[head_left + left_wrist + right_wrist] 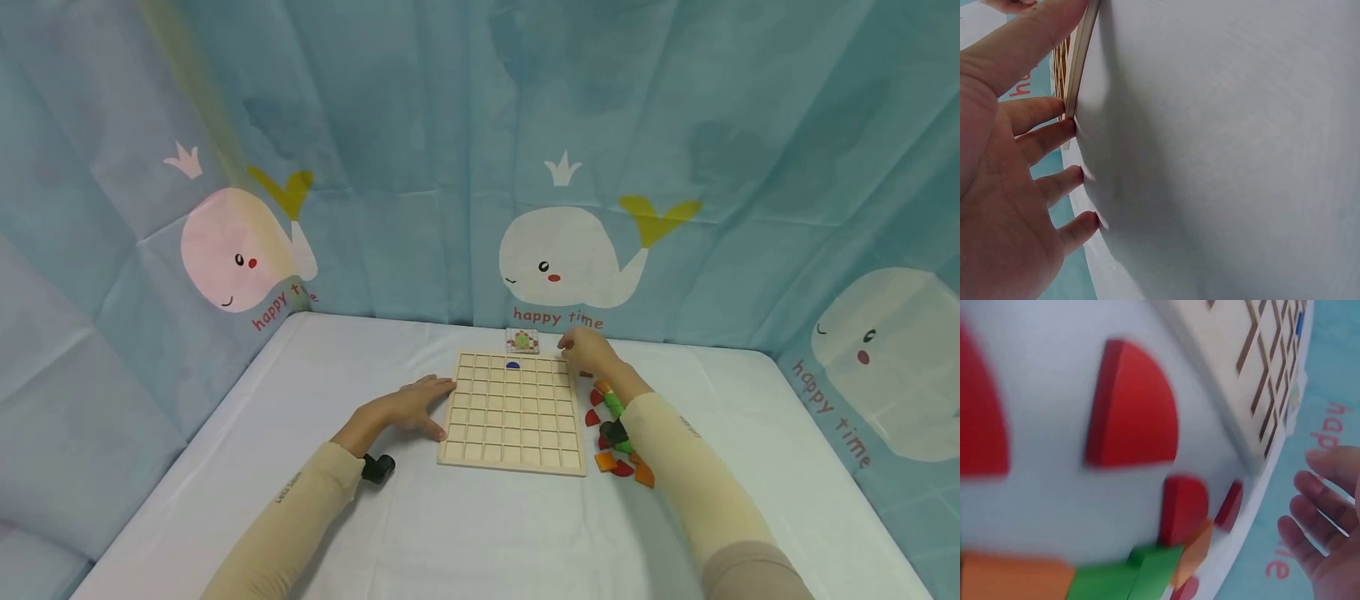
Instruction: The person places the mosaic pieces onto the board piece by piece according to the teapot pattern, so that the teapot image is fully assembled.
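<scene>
A light wooden grid board (512, 417) lies on the table, with one blue half-round piece (512, 365) in its far row. At the board's left edge, my left hand (411, 406) has its fingers spread, thumb and fingertips right at the rim. The left wrist view shows this hand (1013, 181) with straight fingers against the table and board side. My right hand (588, 350) is over the board's far right corner. From the right wrist, this hand (1332, 525) appears with loosely bent fingers and nothing between them.
Right of the board lie several loose pieces: red quarter-rounds (1138, 406), green blocks (1154, 575) and orange ones (606, 462), partly under the right forearm. A pattern card (522, 341) stands behind the board. A blue whale-print curtain (420, 167) hangs behind the white table (465, 533).
</scene>
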`<state>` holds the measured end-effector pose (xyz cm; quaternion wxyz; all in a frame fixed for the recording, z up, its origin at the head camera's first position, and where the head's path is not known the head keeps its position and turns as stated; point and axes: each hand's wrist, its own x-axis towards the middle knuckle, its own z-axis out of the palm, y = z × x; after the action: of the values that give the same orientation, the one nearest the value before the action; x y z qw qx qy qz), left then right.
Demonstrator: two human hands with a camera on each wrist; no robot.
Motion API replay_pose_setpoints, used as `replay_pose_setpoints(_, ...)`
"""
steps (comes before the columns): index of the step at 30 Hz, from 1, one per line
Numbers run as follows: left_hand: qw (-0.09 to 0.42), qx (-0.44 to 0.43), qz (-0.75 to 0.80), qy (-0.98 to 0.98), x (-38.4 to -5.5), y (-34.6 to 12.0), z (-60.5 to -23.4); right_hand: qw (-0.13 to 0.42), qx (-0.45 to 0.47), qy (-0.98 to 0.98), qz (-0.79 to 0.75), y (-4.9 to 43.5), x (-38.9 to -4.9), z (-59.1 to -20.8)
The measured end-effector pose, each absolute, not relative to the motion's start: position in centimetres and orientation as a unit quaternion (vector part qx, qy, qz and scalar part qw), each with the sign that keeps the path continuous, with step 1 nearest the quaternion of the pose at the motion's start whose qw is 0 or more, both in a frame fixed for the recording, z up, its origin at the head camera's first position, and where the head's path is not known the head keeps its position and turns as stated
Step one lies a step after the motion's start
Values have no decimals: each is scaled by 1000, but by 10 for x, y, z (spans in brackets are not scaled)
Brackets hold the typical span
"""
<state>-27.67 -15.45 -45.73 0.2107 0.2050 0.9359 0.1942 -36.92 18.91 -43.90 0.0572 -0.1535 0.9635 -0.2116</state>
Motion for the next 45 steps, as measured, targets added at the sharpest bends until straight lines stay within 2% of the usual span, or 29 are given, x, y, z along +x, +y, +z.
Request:
replay_pose_setpoints(19,203,212,201,934,-277,-159,-458,139,-113,968,-176,225,-360,-442)
replay_pose_setpoints(45,197,218,202,934,-280,-159,-462,118,-103,974,-164,225,-356,-447)
